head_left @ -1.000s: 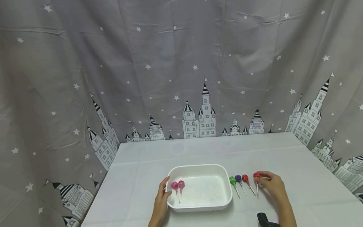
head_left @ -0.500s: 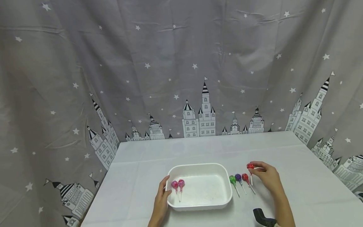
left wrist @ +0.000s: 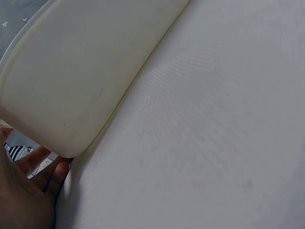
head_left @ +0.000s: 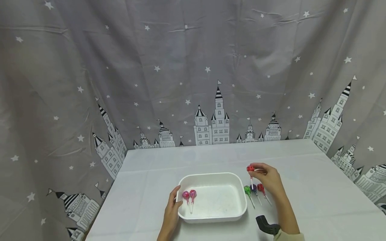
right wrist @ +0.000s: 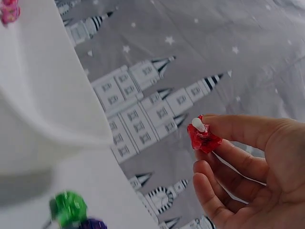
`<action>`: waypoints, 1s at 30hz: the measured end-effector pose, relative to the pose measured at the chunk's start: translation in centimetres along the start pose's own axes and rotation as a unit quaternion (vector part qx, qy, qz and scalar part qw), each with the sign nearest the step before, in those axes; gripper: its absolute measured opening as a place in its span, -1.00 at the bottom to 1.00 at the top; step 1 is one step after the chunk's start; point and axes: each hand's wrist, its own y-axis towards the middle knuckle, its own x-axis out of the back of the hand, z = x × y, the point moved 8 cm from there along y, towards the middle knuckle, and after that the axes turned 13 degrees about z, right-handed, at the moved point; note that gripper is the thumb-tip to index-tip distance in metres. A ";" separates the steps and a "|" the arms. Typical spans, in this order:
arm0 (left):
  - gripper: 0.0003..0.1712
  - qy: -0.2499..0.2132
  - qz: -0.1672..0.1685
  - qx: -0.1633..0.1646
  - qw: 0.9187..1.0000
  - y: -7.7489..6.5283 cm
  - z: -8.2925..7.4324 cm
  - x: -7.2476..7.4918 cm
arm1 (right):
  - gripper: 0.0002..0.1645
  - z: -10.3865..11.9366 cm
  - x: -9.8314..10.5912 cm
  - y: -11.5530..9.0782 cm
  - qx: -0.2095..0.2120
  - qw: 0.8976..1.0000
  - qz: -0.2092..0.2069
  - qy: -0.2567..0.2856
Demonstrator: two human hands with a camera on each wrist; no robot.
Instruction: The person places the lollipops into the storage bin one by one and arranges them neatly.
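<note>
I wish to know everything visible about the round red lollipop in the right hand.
The round red lollipop has a shiny, crinkled wrapper, seemingly plastic film, bunched around a thin white stick. The right hand pinches it in a thumb-and-finger grip above the white-covered table, head upward, stick downward, to the right of the rounded white tray.

The left hand point(head_left: 172, 208) grips a white tray point(head_left: 221, 202); the right hand point(head_left: 268, 176) pinches a red lollipop point(head_left: 250, 168), three lollipops point(head_left: 254, 188) nearby.
</note>
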 end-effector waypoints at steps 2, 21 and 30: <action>-0.43 -0.002 0.000 -0.002 1.000 0.3 0.9 0.0 | -0.41 3.3 -0.2 -1.2 0.013 1.000 0.010 0.012; -0.41 0.001 -0.001 0.003 1.000 1.2 3.6 0.0 | -0.64 15.8 -7.2 -4.2 0.059 0.988 0.104 0.099; -0.40 0.011 -0.003 0.010 1.000 1.2 3.4 -0.2 | -0.66 16.8 -11.2 -3.8 0.084 0.980 0.143 0.114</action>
